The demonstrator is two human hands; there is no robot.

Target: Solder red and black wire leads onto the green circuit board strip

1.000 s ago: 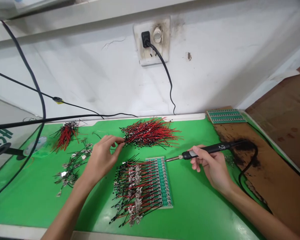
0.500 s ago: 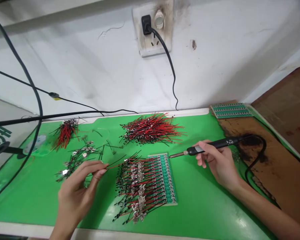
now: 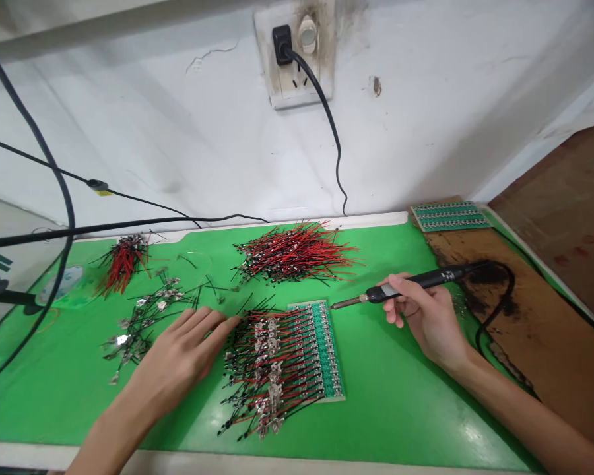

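Note:
My left hand [image 3: 191,349] lies palm down at the left of a bundle of red and black wires [image 3: 301,338], fingers drawn together. Its fingertips close on a thin wire at the bundle's upper left corner, though they largely hide it. The bundled wires run to a green circuit board [image 3: 330,349], with small silvery metal parts [image 3: 273,379] across them. My right hand [image 3: 426,316] grips a black soldering iron [image 3: 420,282]. The iron points left, its tip close to the board's top right corner; contact cannot be made out.
Loose red and black wires [image 3: 297,252] lie behind the board, with a smaller bunch [image 3: 126,260] farther left. Metal parts with black leads [image 3: 151,310] are scattered beside my left hand. More green boards [image 3: 450,216] rest on scorched cardboard [image 3: 515,316] at right. Black cables [image 3: 64,185] cross the left side.
My left hand has moved right, from holding thin red and black wire in the air to the bundle's upper left corner. The iron stays near the board's corner; the whole view has shifted slightly.

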